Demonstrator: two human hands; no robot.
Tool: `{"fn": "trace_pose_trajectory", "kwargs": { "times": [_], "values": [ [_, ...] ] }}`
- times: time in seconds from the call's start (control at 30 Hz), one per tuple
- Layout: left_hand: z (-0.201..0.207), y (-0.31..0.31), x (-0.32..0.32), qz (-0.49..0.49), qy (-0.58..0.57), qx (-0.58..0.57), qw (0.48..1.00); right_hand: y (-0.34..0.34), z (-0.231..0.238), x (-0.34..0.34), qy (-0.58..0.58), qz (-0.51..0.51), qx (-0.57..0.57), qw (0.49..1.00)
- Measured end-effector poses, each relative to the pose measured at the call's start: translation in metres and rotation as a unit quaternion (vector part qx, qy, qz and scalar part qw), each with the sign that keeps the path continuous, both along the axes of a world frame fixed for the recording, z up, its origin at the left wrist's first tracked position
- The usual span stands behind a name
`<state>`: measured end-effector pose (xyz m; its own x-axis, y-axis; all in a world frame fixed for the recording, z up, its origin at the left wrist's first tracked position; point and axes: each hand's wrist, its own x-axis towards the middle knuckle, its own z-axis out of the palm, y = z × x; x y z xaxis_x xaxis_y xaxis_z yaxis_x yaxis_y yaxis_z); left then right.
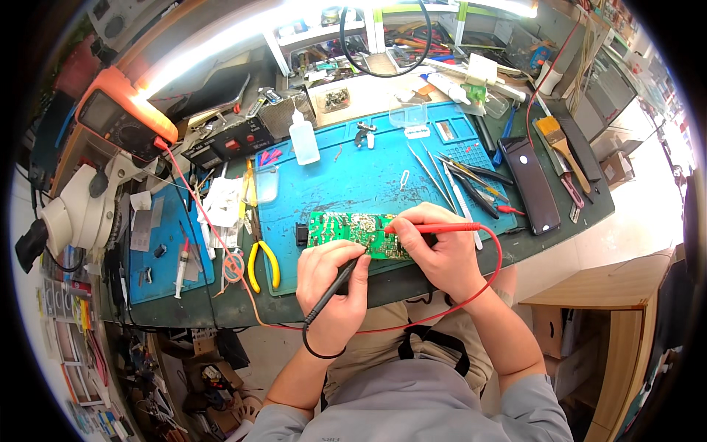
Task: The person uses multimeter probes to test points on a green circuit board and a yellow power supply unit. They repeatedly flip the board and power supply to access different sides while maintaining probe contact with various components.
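Note:
A green circuit board [335, 227] lies on the blue work mat [335, 184], solder side up, with a black connector at its left end. My left hand [324, 276] is closed round a black test probe [336, 289], its fingers over the board's near left edge. My right hand [445, 258] pinches a red test probe [449, 228], which points left with its tip at the board's solder joints. Fingers of my right hand overlap the board's right end. An orange multimeter [121, 121] stands at the far left; the red lead runs from it. Whether the black tip touches is hidden.
Yellow-handled pliers [264, 265] lie left of the board. Tweezers [433, 177] and several black-handled tools [475, 188] lie right of it, beside a phone [532, 188]. A white squeeze bottle [303, 140] stands behind. The red lead [412, 324] loops across the bench's front edge.

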<state>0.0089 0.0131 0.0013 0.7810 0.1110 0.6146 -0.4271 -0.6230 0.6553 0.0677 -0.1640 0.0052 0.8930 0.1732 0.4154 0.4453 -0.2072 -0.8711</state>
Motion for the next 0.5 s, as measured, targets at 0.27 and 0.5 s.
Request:
{"fn": "trace_pose_trajectory", "kwargs": {
  "times": [0.27,0.5],
  "values": [
    [0.0063,0.0014,0.0000,-0.007,-0.019,0.011,1.000,0.0018,0.0054,-0.0018,-0.005,-0.008,-0.015,1.000],
    [0.0050,0.0025,-0.0011,-0.003,-0.016,-0.006,1.000,0.0038,0.0035,-0.0030,-0.003,-0.011,-0.009,1.000]
  ]
}}
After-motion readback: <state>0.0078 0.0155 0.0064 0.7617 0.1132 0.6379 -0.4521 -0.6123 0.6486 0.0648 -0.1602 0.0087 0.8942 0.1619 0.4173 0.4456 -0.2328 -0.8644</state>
